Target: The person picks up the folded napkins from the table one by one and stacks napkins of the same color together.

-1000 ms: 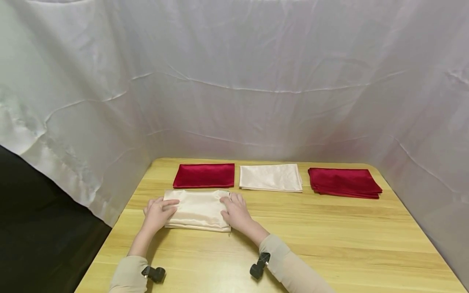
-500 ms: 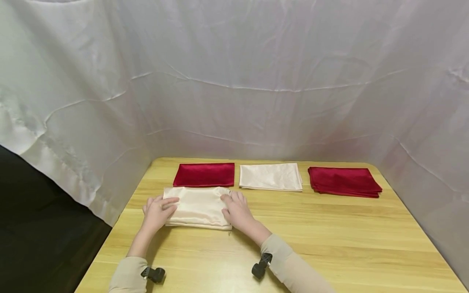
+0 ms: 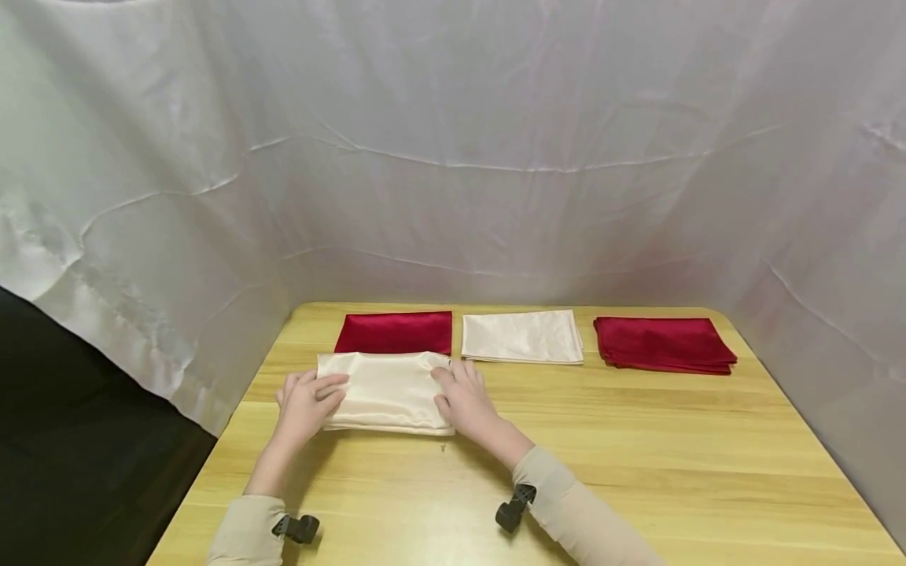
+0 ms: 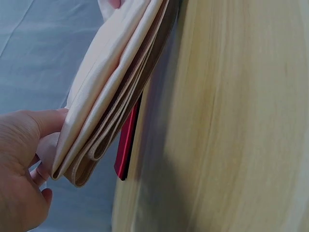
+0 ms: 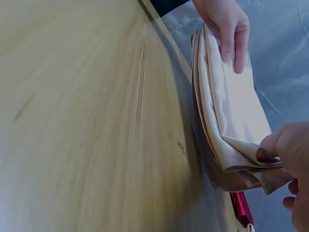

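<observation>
- While both hands are gripping it, I'm seeing the folded cream cloth [image 3: 385, 391] sitting at the table's [image 3: 637, 456] near left, lifted slightly off the wood in the wrist views.
- Left hand [image 3: 306, 403] is pinching its left end, thumb on top.
- Right hand [image 3: 467, 399] is grasping its right end, fingers curled under.
- Red cloth [image 3: 394, 332] is lying just behind it, partly overlapped.
- Second cream cloth [image 3: 521, 336] and red stack [image 3: 663, 344] are lying further right along the back edge.
</observation>
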